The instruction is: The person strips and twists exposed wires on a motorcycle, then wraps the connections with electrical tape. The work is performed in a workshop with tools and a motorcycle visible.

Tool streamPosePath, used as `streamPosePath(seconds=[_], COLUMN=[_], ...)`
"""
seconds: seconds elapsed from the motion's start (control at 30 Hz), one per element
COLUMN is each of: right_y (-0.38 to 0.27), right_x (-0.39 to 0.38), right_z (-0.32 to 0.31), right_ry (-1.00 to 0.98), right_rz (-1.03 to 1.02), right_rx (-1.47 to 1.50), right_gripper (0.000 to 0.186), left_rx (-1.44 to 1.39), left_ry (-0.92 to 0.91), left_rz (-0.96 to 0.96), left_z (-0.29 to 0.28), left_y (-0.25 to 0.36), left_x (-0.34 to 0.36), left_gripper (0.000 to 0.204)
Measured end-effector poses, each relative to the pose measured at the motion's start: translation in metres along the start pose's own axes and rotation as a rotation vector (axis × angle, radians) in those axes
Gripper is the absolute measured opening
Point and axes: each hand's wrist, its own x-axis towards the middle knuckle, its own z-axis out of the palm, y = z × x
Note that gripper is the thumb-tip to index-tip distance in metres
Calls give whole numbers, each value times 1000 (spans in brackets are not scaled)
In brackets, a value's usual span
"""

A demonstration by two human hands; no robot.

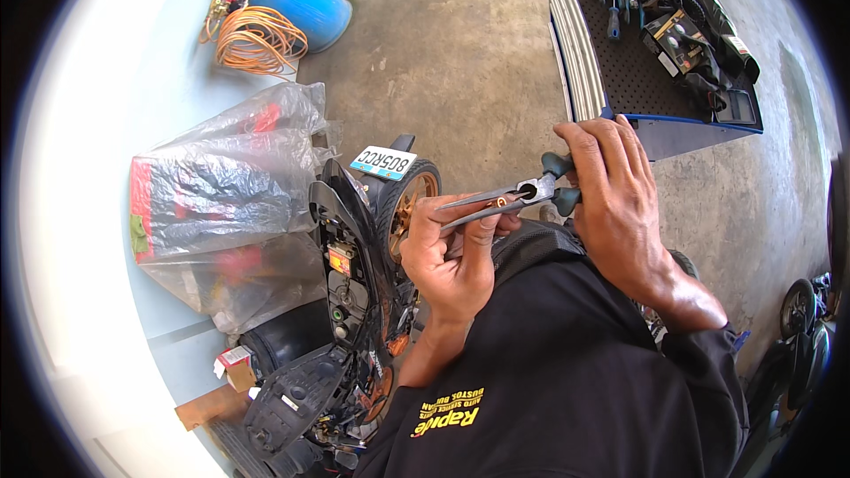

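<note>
My right hand is closed round the dark green handles of long-nose pliers. Their jaws point left, slightly parted, across my left fingers. My left hand pinches with thumb and fingers at the jaws. There, a small copper-coloured ring-shaped piece shows between the jaws; its exact kind and its hidden end I cannot make out. Below and left of my hands stands a motorcycle with its seat raised and the compartment under it exposed.
A perforated workbench top holds several hand tools, cables and a small box at the upper right. Clear plastic sheeting covers something by the left wall. Behind it are a blue drum and a coiled orange hose. Another motorcycle stands far right.
</note>
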Motion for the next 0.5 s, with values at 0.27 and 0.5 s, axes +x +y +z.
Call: streamPosePath(seconds=[0.27,0.5], right_y=[1,0], right_x=[0,3], right_z=[0,-2], right_ry=[-10,-13], right_rz=[-27,-37], right_rx=[-29,-48], right_gripper=[50,42], left_rx=[-13,11], left_ry=[25,59], left_rz=[18,2], left_z=[-1,0], left_y=[-2,-2], left_x=[-1,-1], left_gripper=[17,18])
